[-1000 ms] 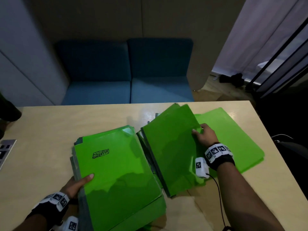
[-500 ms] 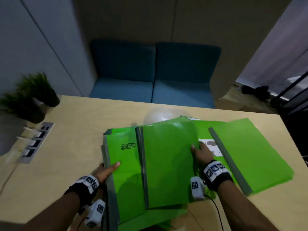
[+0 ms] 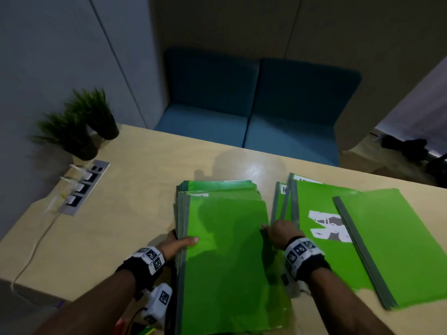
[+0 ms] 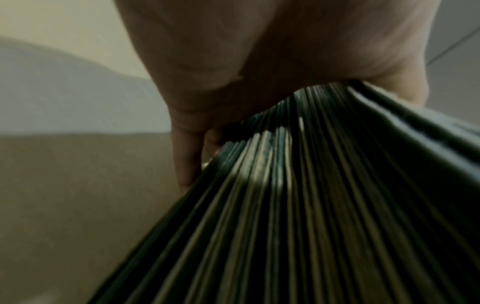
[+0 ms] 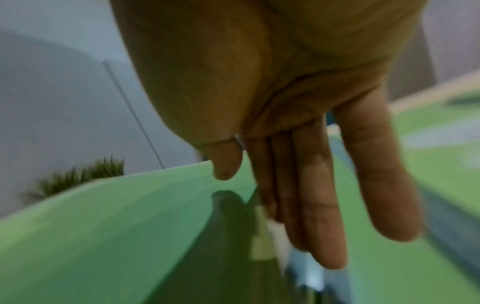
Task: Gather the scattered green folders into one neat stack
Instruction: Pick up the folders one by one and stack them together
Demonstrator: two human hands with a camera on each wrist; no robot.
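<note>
A thick stack of green folders lies on the table in front of me. My left hand grips its left spine edge, thumb on top and fingers underneath; the left wrist view shows the stack's many edges fanned under my palm. My right hand rests against the stack's right edge with fingers straight, holding nothing; the right wrist view shows these fingers extended beside the top folder. More green folders lie scattered to the right, one with a white label.
Two small potted plants stand at the table's far left, beside a recessed socket strip with plugs and a cable. A blue sofa sits behind the wooden table.
The folder my right hand was sliding has come fully onto the left stack and squared with it. My right hand has let go and now rests at the stack's right edge.
</note>
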